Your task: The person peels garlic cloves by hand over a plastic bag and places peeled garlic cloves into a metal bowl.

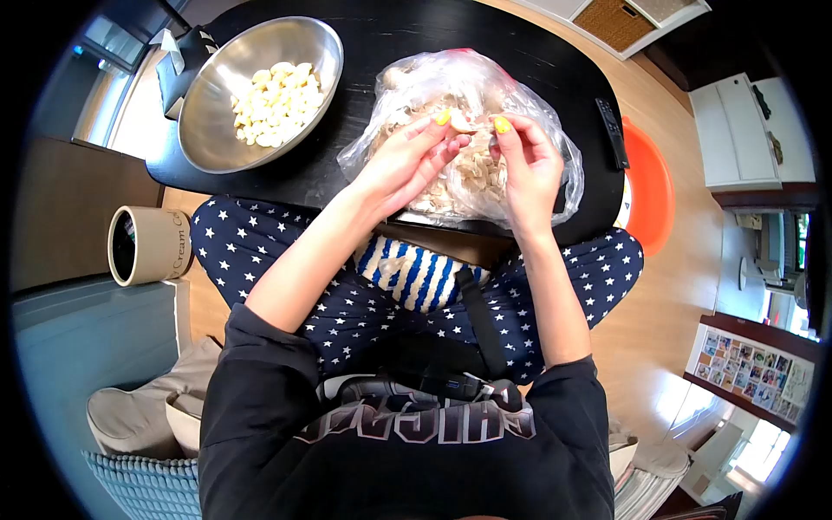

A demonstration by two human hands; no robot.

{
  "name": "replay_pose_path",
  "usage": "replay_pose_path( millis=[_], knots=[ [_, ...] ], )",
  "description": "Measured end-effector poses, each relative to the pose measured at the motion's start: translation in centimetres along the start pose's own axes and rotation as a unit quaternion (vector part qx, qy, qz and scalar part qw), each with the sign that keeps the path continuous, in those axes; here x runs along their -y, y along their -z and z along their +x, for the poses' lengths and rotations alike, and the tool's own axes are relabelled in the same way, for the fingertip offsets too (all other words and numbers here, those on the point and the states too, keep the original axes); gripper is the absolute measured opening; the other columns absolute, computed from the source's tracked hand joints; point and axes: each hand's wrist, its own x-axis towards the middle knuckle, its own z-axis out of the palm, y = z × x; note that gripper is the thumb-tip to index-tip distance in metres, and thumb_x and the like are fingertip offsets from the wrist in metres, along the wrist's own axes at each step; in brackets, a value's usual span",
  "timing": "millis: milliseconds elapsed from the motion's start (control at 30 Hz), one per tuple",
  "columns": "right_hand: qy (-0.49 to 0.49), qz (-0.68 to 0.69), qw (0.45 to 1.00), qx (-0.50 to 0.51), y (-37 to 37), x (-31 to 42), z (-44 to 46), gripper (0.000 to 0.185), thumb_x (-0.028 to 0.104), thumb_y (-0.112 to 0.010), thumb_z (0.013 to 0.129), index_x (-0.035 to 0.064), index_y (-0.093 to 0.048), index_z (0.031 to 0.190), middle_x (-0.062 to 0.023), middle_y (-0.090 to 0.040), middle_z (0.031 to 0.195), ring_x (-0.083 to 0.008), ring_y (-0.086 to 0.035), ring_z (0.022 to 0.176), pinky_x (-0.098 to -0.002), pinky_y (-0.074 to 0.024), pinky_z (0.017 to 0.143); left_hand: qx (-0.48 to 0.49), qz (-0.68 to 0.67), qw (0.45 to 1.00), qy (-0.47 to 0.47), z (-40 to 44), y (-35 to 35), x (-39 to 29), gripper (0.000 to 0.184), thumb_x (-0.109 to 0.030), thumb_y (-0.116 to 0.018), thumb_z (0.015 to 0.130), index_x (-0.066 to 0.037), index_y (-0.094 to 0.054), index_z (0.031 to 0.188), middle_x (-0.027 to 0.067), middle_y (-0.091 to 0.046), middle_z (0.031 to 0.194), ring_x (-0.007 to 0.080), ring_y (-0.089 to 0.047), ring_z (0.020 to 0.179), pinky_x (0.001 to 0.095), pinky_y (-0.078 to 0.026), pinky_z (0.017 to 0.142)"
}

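Garlic clove is held up over the plastic bag, between the two hands. Left grip is clamped on it, thumb against fingers; right grip is drawn in at its other side, but whether its pads meet or skin is caught between them can't be told. Handling, judged: very light, firm inside, dry papery skin likely to slide and tear; slippery once bare, bruised if squeezed hard. Best taken by its fat middle with one thumb and fingertip, loose skin pinched at an end. Bag is limp and crinkly, to be taken by its rim; bowl looks stiff and smooth, best taken by the rim on both sides. Count: one clove at the grips, one bag under them with loose peel inside (too many bits to count), one bowl on the bench beyond the left grip, peeled cloves heaped in it, dozens, exact number hidden by overlap. One remote on the bench, right of the right grip.
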Motion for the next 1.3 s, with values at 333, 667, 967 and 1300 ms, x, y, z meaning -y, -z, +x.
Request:
replay_pose_path(
  millis=[333,667,967,1300],
  knots=[
    [0.091,-0.130,0.977,0.142,0.8,-0.2,2.7,0.016,0.005,-0.060,0.081,0.0007,-0.062,0.096,-0.0056,-0.056,0.095,-0.0109,-0.053,0.083,-0.0212,-0.0418,0.067,-0.055,0.029,0.998,0.022,-0.1,0.8,-0.4,0.022,-0.015,-0.047,0.093,0.002,-0.052,0.106,0.0053,-0.055,0.094,0.0087,-0.052,0.083,0.0207,-0.045,0.079],
    [0.185,-0.236,0.945,0.133,0.7,-1.2,2.0,0.022,-0.006,-0.067,0.067,0.0023,-0.063,0.086,-0.0078,-0.060,0.083,-0.0182,-0.056,0.076,-0.0255,-0.0446,0.062,-0.094,0.081,0.992,0.034,0.1,0.3,-0.4,0.022,-0.014,-0.048,0.092,0.001,-0.053,0.107,0.0032,-0.056,0.092,0.0072,-0.052,0.080,0.0201,-0.044,0.076],
    [0.325,-0.284,0.895,0.113,0.6,-1.5,2.2,0.023,-0.009,-0.069,0.059,-0.0003,-0.061,0.079,-0.0092,-0.059,0.076,-0.0237,-0.057,0.069,-0.0300,-0.0460,0.060,-0.081,0.175,0.981,-0.006,-0.1,0.3,-0.5,0.019,-0.013,-0.055,0.088,0.001,-0.059,0.100,0.0020,-0.059,0.078,0.0069,-0.052,0.074,0.0190,-0.043,0.069],
    [0.368,-0.319,0.867,0.103,0.9,-1.5,1.7,0.029,-0.008,-0.070,0.059,0.0009,-0.060,0.084,-0.0090,-0.058,0.078,-0.0249,-0.056,0.070,-0.0318,-0.0464,0.061,-0.106,0.121,0.987,-0.008,-0.3,-0.4,-0.6,0.020,-0.015,-0.053,0.089,0.001,-0.059,0.101,0.0019,-0.059,0.080,0.0062,-0.053,0.074,0.0188,-0.042,0.070]
  ],
)
